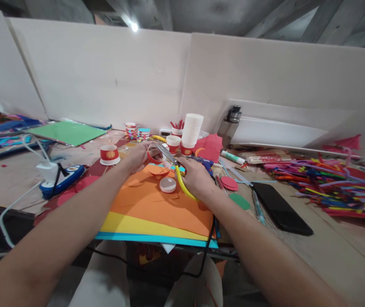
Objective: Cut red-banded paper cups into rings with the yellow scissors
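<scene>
My left hand [138, 157] is closed on a ring cut from a red paper cup [153, 160], held above the sheets. In my right hand [197, 175] is a pair of scissors with yellow handles [182, 185]. Their blades reach left to the ring's edge; whether they touch it is hard to tell. Beneath lies a stack of coloured paper with an orange sheet [137, 195] on top. A small white cup bottom [167, 185] rests on the orange sheet, below a curved red-and-clear strip [159, 170].
A tall stack of white paper cups [192, 130] stands behind my hands. One red cup [109, 154] sits upside down at left, near a blue power strip [62, 181]. On the right lie a black phone [281, 208] and a heap of pipe cleaners [326, 179].
</scene>
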Action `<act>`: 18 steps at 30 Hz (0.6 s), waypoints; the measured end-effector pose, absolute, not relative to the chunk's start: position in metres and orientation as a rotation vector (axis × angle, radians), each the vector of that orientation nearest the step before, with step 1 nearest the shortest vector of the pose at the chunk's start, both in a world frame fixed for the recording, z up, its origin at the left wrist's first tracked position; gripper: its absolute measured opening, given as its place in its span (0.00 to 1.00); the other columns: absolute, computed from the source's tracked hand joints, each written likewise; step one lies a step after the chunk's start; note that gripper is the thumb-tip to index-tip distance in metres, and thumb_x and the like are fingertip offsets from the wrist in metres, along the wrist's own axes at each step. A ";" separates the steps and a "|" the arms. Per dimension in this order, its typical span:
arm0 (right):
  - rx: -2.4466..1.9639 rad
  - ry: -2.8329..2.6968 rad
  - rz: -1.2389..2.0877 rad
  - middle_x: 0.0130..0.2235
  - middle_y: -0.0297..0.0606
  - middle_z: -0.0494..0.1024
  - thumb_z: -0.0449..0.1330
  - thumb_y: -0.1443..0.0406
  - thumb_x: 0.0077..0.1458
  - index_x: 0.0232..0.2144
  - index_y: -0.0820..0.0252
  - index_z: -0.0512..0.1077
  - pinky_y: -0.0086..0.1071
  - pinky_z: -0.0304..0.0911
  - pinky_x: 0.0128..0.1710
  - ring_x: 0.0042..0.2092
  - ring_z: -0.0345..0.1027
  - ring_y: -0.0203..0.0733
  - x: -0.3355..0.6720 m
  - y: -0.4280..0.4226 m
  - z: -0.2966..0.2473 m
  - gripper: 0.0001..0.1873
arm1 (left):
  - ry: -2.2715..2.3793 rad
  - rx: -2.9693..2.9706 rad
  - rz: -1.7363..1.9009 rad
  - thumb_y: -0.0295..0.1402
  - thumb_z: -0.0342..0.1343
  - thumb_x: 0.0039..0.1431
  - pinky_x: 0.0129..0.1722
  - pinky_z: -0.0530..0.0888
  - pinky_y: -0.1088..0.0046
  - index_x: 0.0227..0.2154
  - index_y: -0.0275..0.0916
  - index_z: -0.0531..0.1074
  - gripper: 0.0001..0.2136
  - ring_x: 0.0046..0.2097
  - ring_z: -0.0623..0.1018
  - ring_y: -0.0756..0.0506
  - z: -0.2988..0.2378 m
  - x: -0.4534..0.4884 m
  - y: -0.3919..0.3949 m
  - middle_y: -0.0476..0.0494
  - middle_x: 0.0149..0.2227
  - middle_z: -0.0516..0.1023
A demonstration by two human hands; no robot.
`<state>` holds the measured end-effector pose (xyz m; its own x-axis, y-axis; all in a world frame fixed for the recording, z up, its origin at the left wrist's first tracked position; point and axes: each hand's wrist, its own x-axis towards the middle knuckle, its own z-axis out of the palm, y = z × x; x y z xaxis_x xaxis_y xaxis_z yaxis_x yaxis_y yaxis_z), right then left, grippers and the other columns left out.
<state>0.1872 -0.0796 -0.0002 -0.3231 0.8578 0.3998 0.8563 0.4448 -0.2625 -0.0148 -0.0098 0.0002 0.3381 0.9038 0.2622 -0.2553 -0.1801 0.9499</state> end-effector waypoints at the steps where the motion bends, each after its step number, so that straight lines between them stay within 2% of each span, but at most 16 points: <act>1: -1.437 -2.222 0.008 0.51 0.44 0.77 0.56 0.65 0.57 0.55 0.57 0.71 0.34 0.64 0.49 0.50 0.71 0.45 0.187 -0.080 0.000 0.22 | 0.656 1.371 1.170 0.35 0.71 0.40 0.24 0.68 0.80 0.25 0.33 0.72 0.14 0.25 0.73 0.53 0.000 -0.016 -0.009 0.45 0.25 0.75; 8: -1.446 -2.195 -0.009 0.52 0.43 0.78 0.56 0.65 0.58 0.54 0.56 0.71 0.33 0.65 0.46 0.49 0.72 0.46 0.188 -0.079 0.000 0.22 | 0.640 1.379 1.166 0.35 0.67 0.47 0.24 0.69 0.80 0.23 0.34 0.70 0.12 0.25 0.73 0.54 -0.002 -0.018 -0.005 0.47 0.25 0.74; 13: -1.453 -2.206 0.002 0.50 0.44 0.78 0.55 0.65 0.58 0.54 0.57 0.71 0.34 0.64 0.48 0.49 0.72 0.47 0.187 -0.078 -0.001 0.21 | 0.653 1.315 1.312 0.33 0.68 0.47 0.29 0.71 0.81 0.24 0.33 0.70 0.12 0.26 0.73 0.55 -0.002 -0.018 -0.002 0.49 0.24 0.74; 18: -1.458 -2.185 0.002 0.52 0.46 0.74 0.55 0.63 0.59 0.58 0.55 0.68 0.37 0.63 0.51 0.53 0.69 0.48 0.188 -0.077 -0.006 0.24 | 0.630 1.333 1.196 0.36 0.70 0.42 0.26 0.70 0.80 0.27 0.33 0.72 0.15 0.27 0.75 0.52 -0.002 -0.014 -0.009 0.47 0.24 0.75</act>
<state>0.1883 -0.0769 -0.0058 -0.2940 0.8640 0.4087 0.8633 0.4235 -0.2744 -0.0136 -0.0088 -0.0019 0.3302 0.9044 0.2703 -0.2882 -0.1761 0.9412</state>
